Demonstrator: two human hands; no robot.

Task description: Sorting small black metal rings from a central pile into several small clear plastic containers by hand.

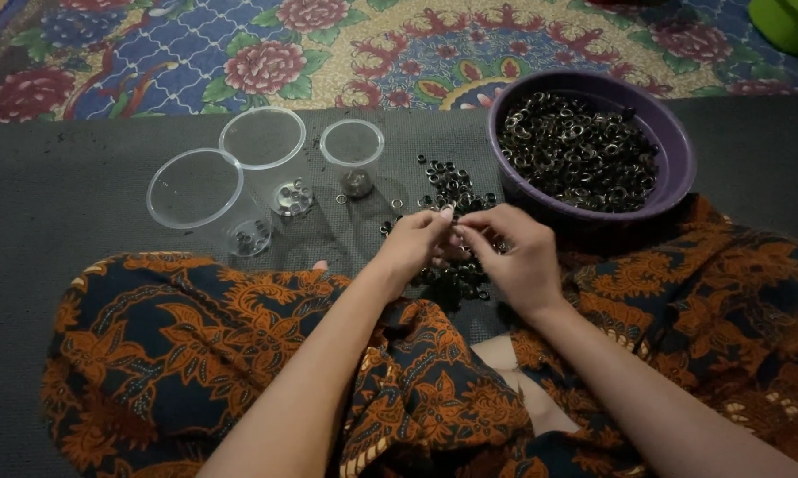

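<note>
Cloth [195, 345] patterned in orange and dark blue covers the person's crossed legs in the nearest part of the view, and both bare forearms reach forward over it. The left hand [412, 243] and the right hand [518, 257] meet just past the knees, fingertips drawn together and touching. Both hands have their fingers pinched inward around something small between them, most likely one of the little rings, though the piece itself is too small to make out.

Directly under and just beyond the hands lies a loose pile of small dark metal rings [452, 190], scattered on the dark grey mat [63, 186] that covers the floor here. Some of the rings spill back toward the knees beneath the right hand.

To the left of the pile stand three clear plastic cups: a large cup [195, 188] nearest the left knee, a second large cup [263, 138] just behind it, and a smaller cup [352, 144] beside the pile. Each cup has a few small pieces at its bottom.

To the right, touching the far edge of the pile, sits a purple bowl [673, 173] heaped with many more of the same dark rings.

Farthest away, a floral carpet [328, 44] in red, blue and cream spreads beyond the mat, with a green plastic object [793, 22] at its upper right corner.
</note>
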